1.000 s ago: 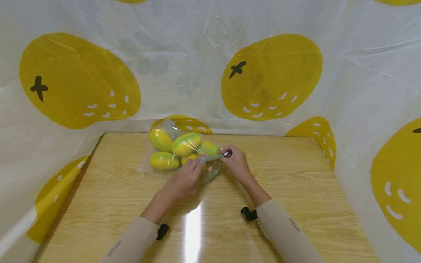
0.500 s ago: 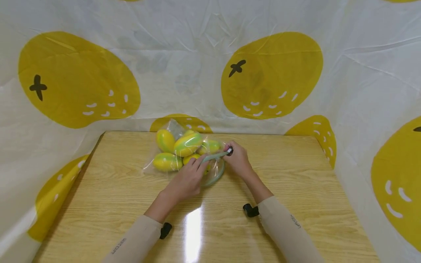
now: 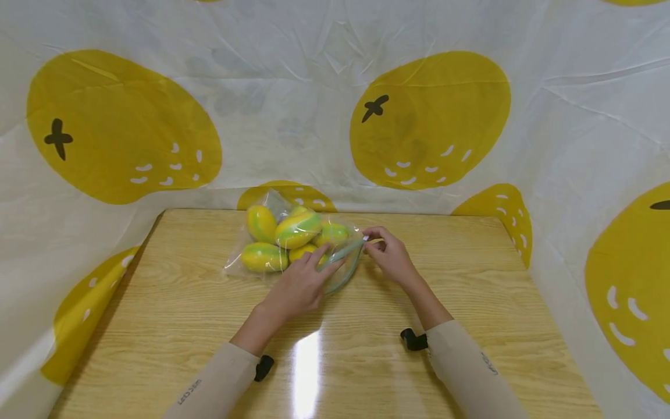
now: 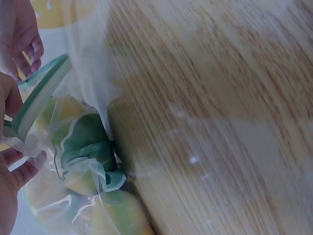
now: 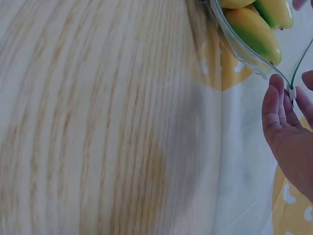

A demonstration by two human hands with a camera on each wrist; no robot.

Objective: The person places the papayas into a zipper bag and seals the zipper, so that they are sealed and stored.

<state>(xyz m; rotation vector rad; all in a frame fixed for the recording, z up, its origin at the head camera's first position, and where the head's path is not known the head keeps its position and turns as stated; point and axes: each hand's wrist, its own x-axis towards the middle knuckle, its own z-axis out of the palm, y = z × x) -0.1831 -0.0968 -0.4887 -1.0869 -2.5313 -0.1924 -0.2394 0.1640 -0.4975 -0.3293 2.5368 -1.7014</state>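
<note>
A clear zip bag (image 3: 233,265) with a pale green zip strip lies near the far edge, its mouth parted toward the right. Inside are several yellow-green mangoes (image 3: 298,230). My left hand (image 3: 295,288) holds the near side of the bag's mouth, the strip between its fingers; its fingers (image 4: 24,169) show against the clear plastic. At the right end of the strip, my right hand (image 3: 392,259) pinches the white slider (image 5: 292,92). From that slider the two green strip edges spread into a V in the right wrist view.
The wooden table (image 3: 209,326) runs back to a white cloth (image 3: 293,116) printed with big yellow fruit, which also hangs along both sides. Black wrist cameras (image 3: 413,340) stick out inward from both sleeves. A bright reflection crosses the tabletop between the forearms.
The right hand has shifted slightly right and its fingers have loosened, showing the slider. The bag slid a little right, then settled. The left hand's fingers have spread along the strip.
</note>
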